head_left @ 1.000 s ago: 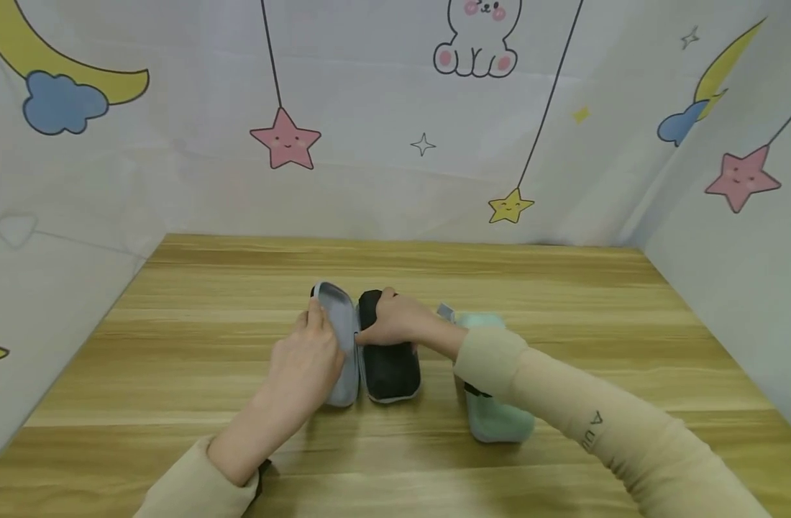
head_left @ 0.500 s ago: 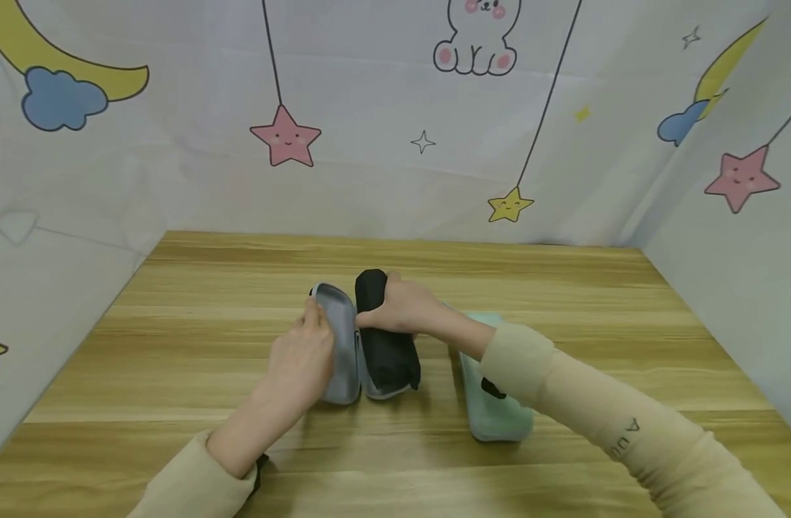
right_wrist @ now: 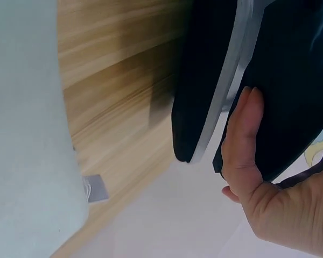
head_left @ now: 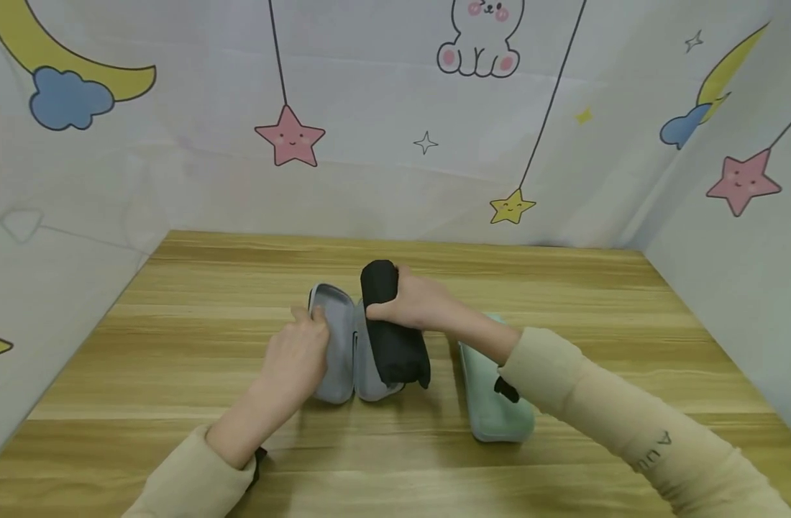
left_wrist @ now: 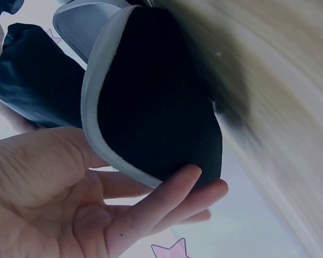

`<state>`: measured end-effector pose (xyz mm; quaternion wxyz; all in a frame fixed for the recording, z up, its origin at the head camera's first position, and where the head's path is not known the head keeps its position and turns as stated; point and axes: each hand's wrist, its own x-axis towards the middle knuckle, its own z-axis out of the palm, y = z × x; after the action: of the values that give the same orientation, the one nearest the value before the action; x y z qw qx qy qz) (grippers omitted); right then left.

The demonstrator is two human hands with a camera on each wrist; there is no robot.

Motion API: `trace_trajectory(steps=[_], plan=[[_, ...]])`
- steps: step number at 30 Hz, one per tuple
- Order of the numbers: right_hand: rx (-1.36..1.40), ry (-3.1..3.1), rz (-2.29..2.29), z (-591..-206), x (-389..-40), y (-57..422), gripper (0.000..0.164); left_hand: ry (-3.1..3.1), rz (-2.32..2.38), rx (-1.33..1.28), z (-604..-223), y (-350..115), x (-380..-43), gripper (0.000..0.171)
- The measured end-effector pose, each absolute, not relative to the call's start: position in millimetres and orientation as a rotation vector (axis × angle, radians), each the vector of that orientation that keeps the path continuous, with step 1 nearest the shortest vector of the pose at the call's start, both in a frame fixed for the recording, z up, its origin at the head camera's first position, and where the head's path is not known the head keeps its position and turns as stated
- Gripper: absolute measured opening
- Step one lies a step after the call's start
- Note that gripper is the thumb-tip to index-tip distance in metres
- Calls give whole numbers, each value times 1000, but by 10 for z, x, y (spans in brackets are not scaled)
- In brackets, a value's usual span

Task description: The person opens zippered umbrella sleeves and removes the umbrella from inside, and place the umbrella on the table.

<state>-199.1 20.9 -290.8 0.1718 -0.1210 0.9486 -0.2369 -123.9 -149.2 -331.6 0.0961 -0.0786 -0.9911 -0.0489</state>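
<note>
A hard zip case (head_left: 339, 349), grey inside and black outside, lies open like a book on the table. My left hand (head_left: 295, 356) pinches the rim of its left half; in the left wrist view the fingers lie along the black outer shell (left_wrist: 156, 102). My right hand (head_left: 423, 298) grips a flattened black cloth bundle that looks like a folded pocket umbrella (head_left: 397, 352). It is tilted over the case's right half, its upper end raised, covering much of that grey lining. In the right wrist view the fingers press along the umbrella's side (right_wrist: 290, 91).
A closed mint-green case (head_left: 495, 406) with a black strap lies to the right, partly beneath the right forearm. Wood-patterned table (head_left: 596, 324) surrounds both cases. White cloth walls (head_left: 382, 187) with printed stars and moons stand behind and at both sides.
The black umbrella has come up out of the case's right half, in my right hand, and shifted slightly right. More grey lining shows. My left hand has stayed at the left half's rim.
</note>
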Motion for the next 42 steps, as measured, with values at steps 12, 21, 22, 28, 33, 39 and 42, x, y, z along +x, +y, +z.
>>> trace_trajectory(steps=[12,21,22,28,33,39,42], plan=[[-254,2683,-686,-2931,-2039,462,91,-2956,-76,-235,-3304,-1540,-1255,45],[-249,2658,-709,-2938,-2084,669,89,-2933,-54,-215,-3336,-1552,-1275,57],[-260,2658,-712,-2947,-2089,684,88,-2936,-54,-215,-3338,-1556,-1275,59],[-317,2643,-711,-3007,-2099,733,81,-2955,-39,-215,-3338,-1574,-1269,60],[-261,2621,-644,-3054,-2091,707,89,-2991,-41,-201,-3324,-1592,-1272,58],[-229,2617,-583,-3117,-2101,650,91,-3016,-63,-187,-3319,-1608,-1294,56],[-228,2613,-552,-3153,-2114,629,93,-3011,-80,-185,-3320,-1613,-1307,56]])
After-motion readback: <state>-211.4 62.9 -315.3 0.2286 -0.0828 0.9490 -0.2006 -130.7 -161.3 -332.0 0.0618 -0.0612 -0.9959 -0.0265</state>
